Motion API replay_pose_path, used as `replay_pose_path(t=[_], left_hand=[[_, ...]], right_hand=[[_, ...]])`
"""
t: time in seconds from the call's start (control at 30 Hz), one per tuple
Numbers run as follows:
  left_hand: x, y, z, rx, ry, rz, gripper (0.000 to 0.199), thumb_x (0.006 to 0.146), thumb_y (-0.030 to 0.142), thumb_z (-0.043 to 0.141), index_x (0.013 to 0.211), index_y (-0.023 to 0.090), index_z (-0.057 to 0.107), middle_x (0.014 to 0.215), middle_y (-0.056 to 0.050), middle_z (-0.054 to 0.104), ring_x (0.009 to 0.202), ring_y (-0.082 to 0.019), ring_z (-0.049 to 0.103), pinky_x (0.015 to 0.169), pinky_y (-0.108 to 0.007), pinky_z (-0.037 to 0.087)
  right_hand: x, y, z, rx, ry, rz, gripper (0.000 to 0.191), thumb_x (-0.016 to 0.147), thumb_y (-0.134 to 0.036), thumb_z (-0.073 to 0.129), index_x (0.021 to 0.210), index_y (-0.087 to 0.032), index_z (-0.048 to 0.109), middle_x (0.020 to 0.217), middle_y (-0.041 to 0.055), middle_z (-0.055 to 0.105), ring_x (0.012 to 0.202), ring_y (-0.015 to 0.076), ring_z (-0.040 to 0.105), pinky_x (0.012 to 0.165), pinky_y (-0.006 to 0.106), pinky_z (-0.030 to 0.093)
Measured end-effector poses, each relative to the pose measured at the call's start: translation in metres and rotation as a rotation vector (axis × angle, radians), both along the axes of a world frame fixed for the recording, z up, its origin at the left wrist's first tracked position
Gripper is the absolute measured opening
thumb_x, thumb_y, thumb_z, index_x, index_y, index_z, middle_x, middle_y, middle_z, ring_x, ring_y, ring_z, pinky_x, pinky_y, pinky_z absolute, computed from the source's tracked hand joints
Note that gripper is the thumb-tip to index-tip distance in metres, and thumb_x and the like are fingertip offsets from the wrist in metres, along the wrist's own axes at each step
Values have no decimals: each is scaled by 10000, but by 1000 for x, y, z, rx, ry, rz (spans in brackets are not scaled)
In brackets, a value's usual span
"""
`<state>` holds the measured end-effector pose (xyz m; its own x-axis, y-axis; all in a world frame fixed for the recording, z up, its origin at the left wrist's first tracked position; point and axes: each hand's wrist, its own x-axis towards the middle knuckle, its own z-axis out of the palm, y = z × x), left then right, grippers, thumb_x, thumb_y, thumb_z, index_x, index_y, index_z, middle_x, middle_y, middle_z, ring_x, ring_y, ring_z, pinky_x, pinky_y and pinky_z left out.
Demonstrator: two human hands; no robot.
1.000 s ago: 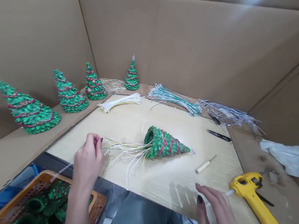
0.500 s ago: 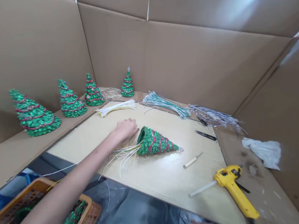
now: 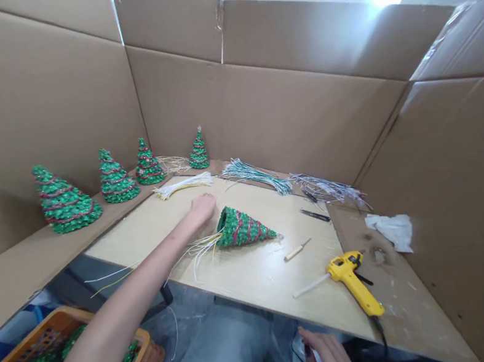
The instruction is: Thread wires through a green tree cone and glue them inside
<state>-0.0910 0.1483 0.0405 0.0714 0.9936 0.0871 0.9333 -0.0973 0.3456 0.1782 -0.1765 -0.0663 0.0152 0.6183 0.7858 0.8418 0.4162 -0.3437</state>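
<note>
My left hand [image 3: 204, 208] is closed over the table, just behind the open base of a green tree [image 3: 243, 227] lying on its side. Thin white and yellow wires [image 3: 117, 281] stick out on the other side of my left forearm, apparently held in that hand; its fingertips are partly hidden. More white and yellow wires [image 3: 200, 249] come out of the tree's hollow base. The tree has red garlands and a clear tip. Low at the table's front edge, my right hand [image 3: 330, 357] has its fingers stretched out, with nothing visible in them.
Several trees [image 3: 65, 203] stand along the cardboard ledge. Bundles of white-yellow wires [image 3: 184, 184], green-white wires [image 3: 257, 175] and clear wires [image 3: 330, 186] lie at the back. Cutters [image 3: 315, 215], an awl [image 3: 297, 250], a yellow glue gun [image 3: 354, 283], tissue [image 3: 391, 229] and an orange basket [image 3: 148, 353] are around.
The view has tilted up and shifted. White and yellow wire ends now show further out left of my forearm. My right hand has risen a little, showing more of its fingers.
</note>
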Motion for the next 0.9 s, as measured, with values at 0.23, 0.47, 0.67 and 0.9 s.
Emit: replay_pose_path(t=[0.23, 0.47, 0.67, 0.9], left_hand=[[-39, -5, 42, 253, -515, 109, 297, 978, 357, 589, 1185, 144, 601, 1091, -74, 669, 895, -184, 674, 785, -374, 585], [-20, -89, 62, 434, -1086, 38, 68, 951, 278, 403, 986, 244, 355, 751, 40, 553, 549, -105, 601, 507, -210, 484], [28, -202, 34, 155, -1632, -121, 150, 917, 309, 578, 1013, 280, 467, 634, 61, 488, 527, -114, 531, 504, -206, 456], [59, -258, -11, -347, -1837, 49, 283, 867, 447, 708, 948, 245, 527, 648, 49, 528, 515, -117, 527, 511, -240, 460]], right_hand=[[-19, 12, 21, 42, -4, 84, 360, 893, -36, 481, 1152, -211, 660, 913, 68, 749, 837, 213, 727, 744, 326, 567], [-75, 26, 39, -100, 175, 358, 312, 912, -112, 448, 1114, -231, 652, 860, 45, 724, 769, 186, 700, 740, 307, 583], [-118, 48, 24, -431, 840, 763, 477, 978, -461, 486, 1365, -187, 541, 791, 45, 723, 554, 153, 655, 507, 252, 549], [-100, 51, 34, -558, 1359, 632, 801, 722, -696, 733, 1346, -214, 592, 747, 36, 670, 509, 133, 550, 475, 257, 494]])
